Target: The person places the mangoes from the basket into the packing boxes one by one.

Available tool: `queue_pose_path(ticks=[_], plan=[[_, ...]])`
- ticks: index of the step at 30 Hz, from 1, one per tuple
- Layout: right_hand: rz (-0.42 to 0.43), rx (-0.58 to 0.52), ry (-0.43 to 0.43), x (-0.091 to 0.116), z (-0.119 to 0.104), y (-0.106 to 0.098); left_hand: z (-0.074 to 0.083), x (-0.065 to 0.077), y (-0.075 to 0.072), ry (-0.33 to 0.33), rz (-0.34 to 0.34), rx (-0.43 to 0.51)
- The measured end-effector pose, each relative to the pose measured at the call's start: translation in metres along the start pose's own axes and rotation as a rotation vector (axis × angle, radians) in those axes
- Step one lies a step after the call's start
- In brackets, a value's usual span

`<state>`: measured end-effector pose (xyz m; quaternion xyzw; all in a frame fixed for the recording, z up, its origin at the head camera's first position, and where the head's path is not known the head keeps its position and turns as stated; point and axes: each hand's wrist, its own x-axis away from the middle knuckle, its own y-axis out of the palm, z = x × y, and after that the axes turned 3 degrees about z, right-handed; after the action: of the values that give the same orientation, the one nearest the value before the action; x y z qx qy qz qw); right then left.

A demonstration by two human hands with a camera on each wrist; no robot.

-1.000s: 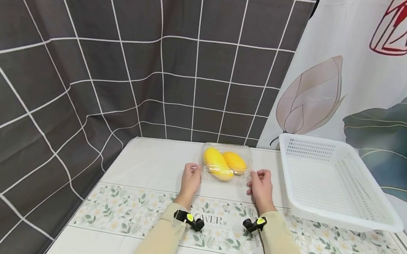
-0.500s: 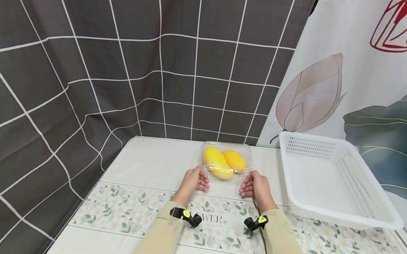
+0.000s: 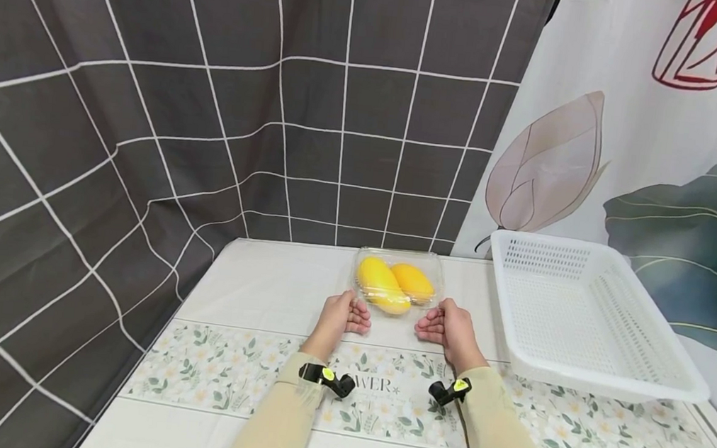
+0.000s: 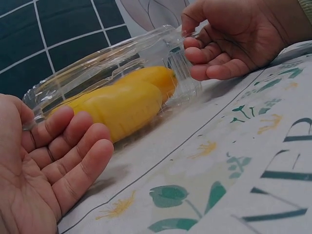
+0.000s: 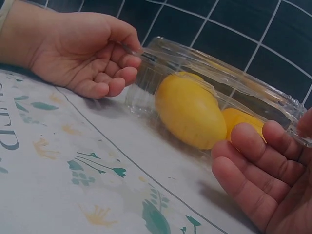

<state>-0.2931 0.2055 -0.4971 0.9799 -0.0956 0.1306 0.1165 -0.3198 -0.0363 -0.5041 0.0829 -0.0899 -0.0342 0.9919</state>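
Observation:
Two yellow mangoes (image 3: 385, 287) lie side by side in a clear plastic clamshell box (image 3: 402, 256) at the back of the table. My left hand (image 3: 336, 318) pinches the box's near left corner at the rim between thumb and index finger. At the near right corner, my right hand (image 3: 454, 330) pinches the rim the same way, as the left wrist view shows at the box's clear end wall (image 4: 187, 80). The other fingers of both hands curve loosely inward in front of the box, palms facing each other.
To the right stands a white perforated plastic basket (image 3: 600, 384). A white cloth (image 3: 277, 274) with a floral band covers the table. Behind it hang a dark grid-patterned curtain (image 3: 312, 163) and a white printed one (image 3: 546, 205).
Both hands have shifted slightly inward along the front corners, and their lower fingers now show beneath the rim. The box and mangoes have stayed in place on the table.

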Motion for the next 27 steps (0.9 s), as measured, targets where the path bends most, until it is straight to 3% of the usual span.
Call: queue_pose_path(ticks=[16, 27], plan=[[0.021, -0.022, -0.034, -0.0004, 0.0025, 0.0028, -0.0003, -0.0017, 0.0033, 0.017, 0.023, -0.006], [0.024, -0.001, -0.044, -0.0004, 0.0004, 0.0047, 0.0026, -0.0005, 0.0060, -0.004, 0.074, -0.005]])
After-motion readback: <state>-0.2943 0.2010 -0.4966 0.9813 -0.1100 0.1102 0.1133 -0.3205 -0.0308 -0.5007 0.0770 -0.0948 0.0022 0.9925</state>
